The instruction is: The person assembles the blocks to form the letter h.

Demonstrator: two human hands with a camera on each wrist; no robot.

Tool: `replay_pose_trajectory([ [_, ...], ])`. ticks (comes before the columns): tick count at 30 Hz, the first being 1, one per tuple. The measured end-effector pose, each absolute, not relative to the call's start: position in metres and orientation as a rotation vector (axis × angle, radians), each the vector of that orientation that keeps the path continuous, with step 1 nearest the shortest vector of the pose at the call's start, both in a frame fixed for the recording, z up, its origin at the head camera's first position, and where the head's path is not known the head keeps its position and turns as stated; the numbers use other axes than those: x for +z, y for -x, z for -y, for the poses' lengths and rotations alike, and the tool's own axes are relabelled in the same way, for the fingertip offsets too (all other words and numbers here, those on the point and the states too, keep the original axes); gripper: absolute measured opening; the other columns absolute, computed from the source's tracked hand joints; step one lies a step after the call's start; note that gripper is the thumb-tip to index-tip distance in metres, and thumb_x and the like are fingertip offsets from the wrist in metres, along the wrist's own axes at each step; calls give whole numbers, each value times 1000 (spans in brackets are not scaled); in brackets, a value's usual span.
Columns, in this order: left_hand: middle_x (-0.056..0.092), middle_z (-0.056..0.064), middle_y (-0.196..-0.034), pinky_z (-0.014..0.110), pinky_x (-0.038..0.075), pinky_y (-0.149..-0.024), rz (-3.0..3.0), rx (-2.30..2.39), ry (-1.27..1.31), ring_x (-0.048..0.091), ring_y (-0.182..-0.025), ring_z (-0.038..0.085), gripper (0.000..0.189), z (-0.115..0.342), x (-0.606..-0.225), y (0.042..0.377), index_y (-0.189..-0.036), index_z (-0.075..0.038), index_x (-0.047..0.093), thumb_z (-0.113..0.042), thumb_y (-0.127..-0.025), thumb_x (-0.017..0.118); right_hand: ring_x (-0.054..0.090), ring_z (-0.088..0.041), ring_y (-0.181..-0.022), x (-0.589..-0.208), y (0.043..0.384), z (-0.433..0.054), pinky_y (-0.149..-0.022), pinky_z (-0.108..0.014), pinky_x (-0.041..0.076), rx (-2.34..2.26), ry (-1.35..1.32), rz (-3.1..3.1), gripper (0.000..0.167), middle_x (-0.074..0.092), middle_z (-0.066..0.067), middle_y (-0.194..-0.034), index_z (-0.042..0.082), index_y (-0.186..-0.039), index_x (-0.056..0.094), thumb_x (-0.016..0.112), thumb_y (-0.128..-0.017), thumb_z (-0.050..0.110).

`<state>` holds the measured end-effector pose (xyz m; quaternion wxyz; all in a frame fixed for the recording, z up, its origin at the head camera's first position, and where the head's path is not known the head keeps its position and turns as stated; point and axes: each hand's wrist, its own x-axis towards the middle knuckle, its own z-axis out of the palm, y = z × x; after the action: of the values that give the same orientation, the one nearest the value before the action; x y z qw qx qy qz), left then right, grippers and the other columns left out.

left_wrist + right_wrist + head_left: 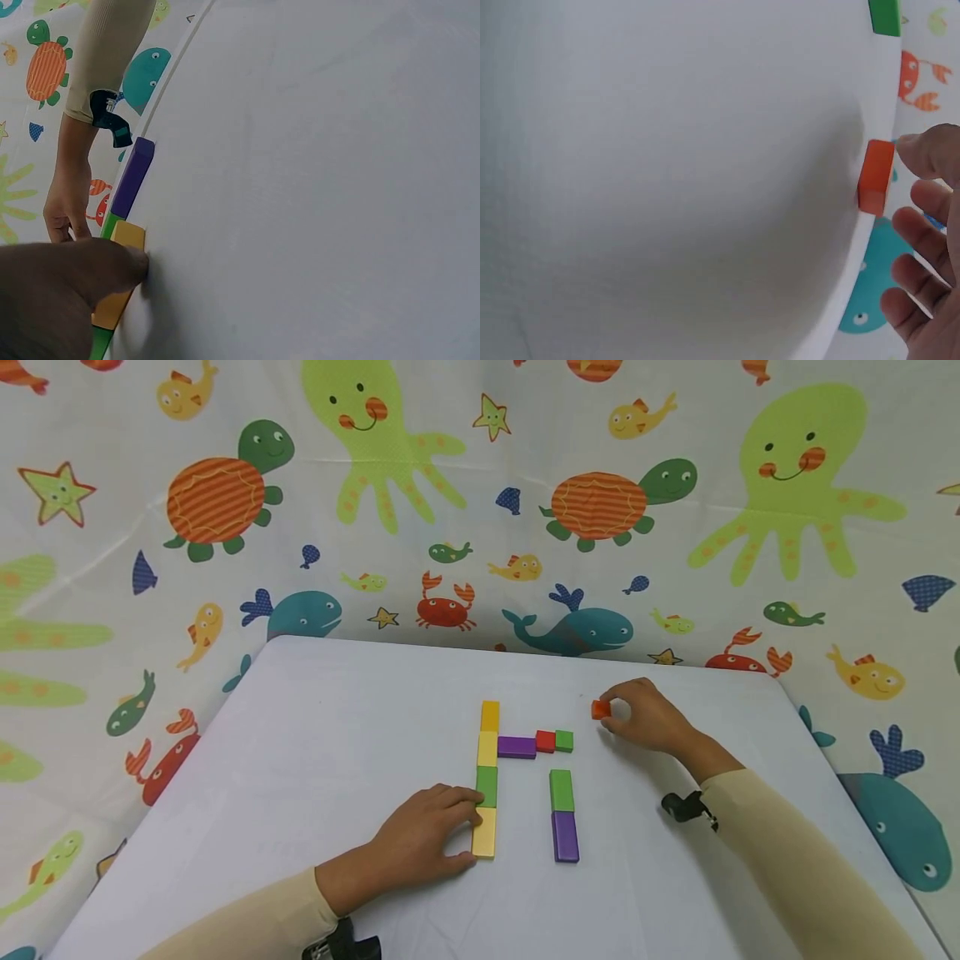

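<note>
My left hand point(423, 835) rests beside a column of blocks. Its fingertips touch a green block point(487, 785) and the light yellow block point(484, 835) below it; in the left wrist view the thumb point(124, 266) crosses in front of a yellow block point(131, 235). Toward the back right, my right hand point(647, 714) has thumb and fingertips close around one end of a small orange block point(599, 710). In the right wrist view a slim gap shows between the fingers and the orange block point(876, 176), which lies on the white surface.
Two more yellow blocks point(488, 748) top the column. A purple block point(517, 747), red block point(545, 742) and small green block point(564, 742) run rightward from it. A green block point(561, 790) and purple block point(566, 837) form a short column. A patterned cloth hangs behind the white table point(337, 710).
</note>
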<state>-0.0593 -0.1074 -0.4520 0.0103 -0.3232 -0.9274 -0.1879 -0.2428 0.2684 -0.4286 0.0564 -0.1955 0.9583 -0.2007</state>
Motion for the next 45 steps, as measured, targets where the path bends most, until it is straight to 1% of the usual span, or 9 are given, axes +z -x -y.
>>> replay_pose_trajectory([
  [4, 61, -5, -136, 38, 50, -100, 2899, -579, 1001, 57, -122, 16, 35, 106, -451, 59, -110, -22, 68, -38, -83, 85, 43, -36, -129, -430, 246, -273, -106, -60, 42, -593, 575, -2897, 39, 67, -10, -126, 7, -126, 69, 76, -91, 21],
  [11, 61, -5, -137, 39, 50, -100, 2919, -583, 990, 56, -123, 16, 35, 103, -450, 60, -111, -22, 68, -38, -83, 84, 44, -36, -129, -431, 250, -276, -106, -60, 43, -565, 531, -2893, 34, 66, -12, -125, 6, -125, 70, 73, -92, 16],
  [16, 60, -5, -138, 38, 49, -102, 2943, -573, 978, 56, -124, 16, 36, 101, -450, 61, -112, -23, 68, -39, -83, 84, 45, -37, -128, -433, 253, -276, -105, -60, 44, -540, 507, -2903, 32, 65, -13, -126, 7, -125, 71, 71, -94, 15],
  [22, 59, -6, -139, 38, 49, -103, 2956, -566, 968, 55, -124, 15, 37, 99, -451, 62, -112, -24, 68, -41, -84, 84, 47, -38, -128, -434, 254, -276, -103, -60, 46, -524, 517, -2909, 32, 64, -16, -127, 7, -125, 72, 72, -94, 16],
  [26, 59, -6, -139, 38, 49, -103, 2948, -569, 968, 55, -124, 15, 37, 99, -452, 62, -112, -24, 68, -40, -83, 84, 48, -36, -126, -434, 251, -278, -102, -59, 47, -548, 517, -2921, 30, 63, -15, -126, 9, -122, 73, 73, -93, 17],
  [34, 59, -6, -139, 38, 48, -103, 2953, -566, 966, 55, -125, 15, 37, 99, -452, 62, -112, -24, 68, -41, -84, 84, 48, -31, -125, -428, 237, -272, -101, -56, 49, -628, 580, -2913, 27, 65, -7, -121, 14, -117, 75, 77, -91, 20],
  [45, 59, -6, -138, 38, 49, -103, 2943, -569, 971, 55, -125, 15, 36, 99, -452, 62, -112, -24, 68, -40, -83, 84, 49, -26, -123, -428, 218, -266, -100, -53, 50, -704, 690, -2863, 25, 69, 1, -117, 19, -115, 76, 78, -90, 17],
])
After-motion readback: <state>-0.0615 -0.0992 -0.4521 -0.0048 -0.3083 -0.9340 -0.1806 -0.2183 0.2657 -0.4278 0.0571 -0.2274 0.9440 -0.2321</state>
